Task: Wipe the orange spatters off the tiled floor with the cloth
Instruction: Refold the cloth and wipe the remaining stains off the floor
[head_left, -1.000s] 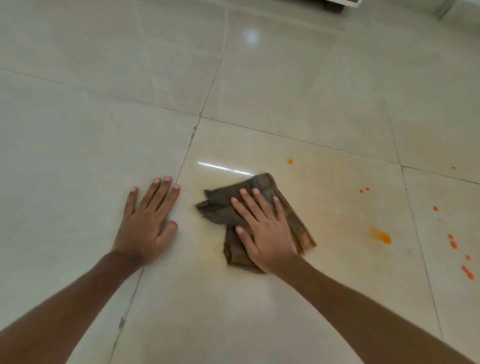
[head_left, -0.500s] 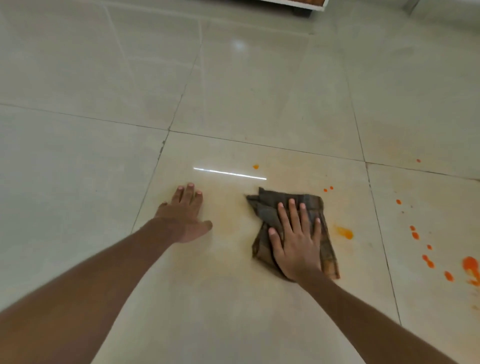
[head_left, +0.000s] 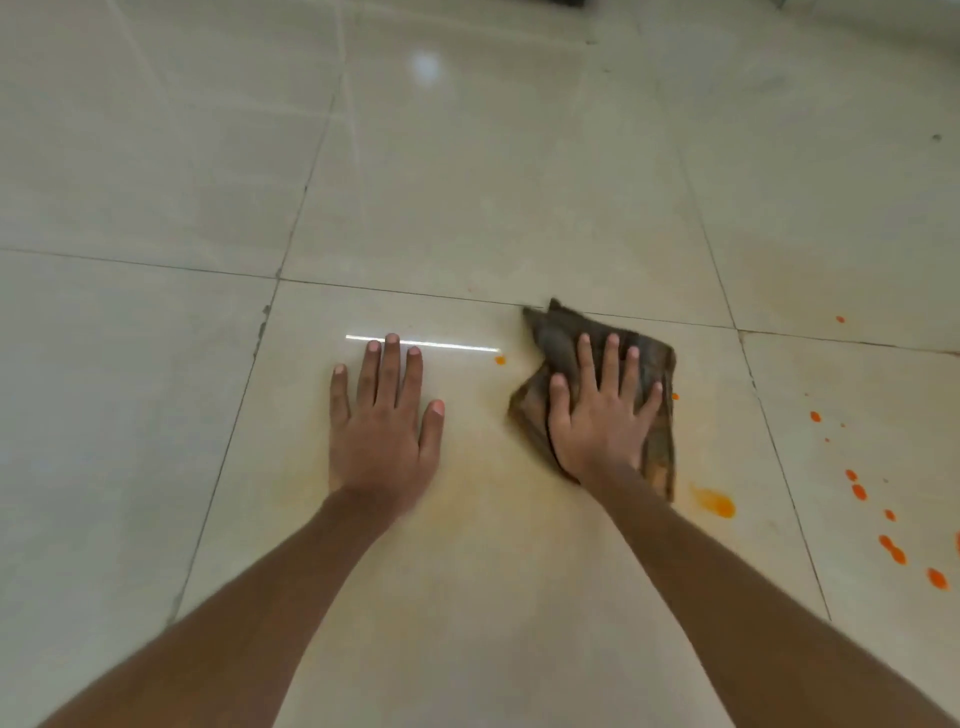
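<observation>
A crumpled brown cloth (head_left: 655, 364) lies on the pale tiled floor (head_left: 467, 182), its far corner on a grout line. My right hand (head_left: 602, 415) presses flat on the cloth with fingers spread. To its left, my left hand (head_left: 384, 421) rests flat on the bare tile, fingers apart. A small orange drop (head_left: 500, 360) sits between the hands. A larger orange smear (head_left: 716, 503) lies just right of the cloth's near corner. Several orange spatters (head_left: 893, 551) dot the tile to the right. A faint yellowish film covers the tile around my hands.
Grout lines (head_left: 291, 228) split the floor into large glossy tiles. A bright streak of reflected light (head_left: 457, 346) lies beyond my left fingers. A dark foot of some furniture (head_left: 569, 2) shows at the top edge.
My right hand has pushed the cloth away from me to the grout line, past the orange smear. My left hand has shifted right and forward on the tile. The view moved forward.
</observation>
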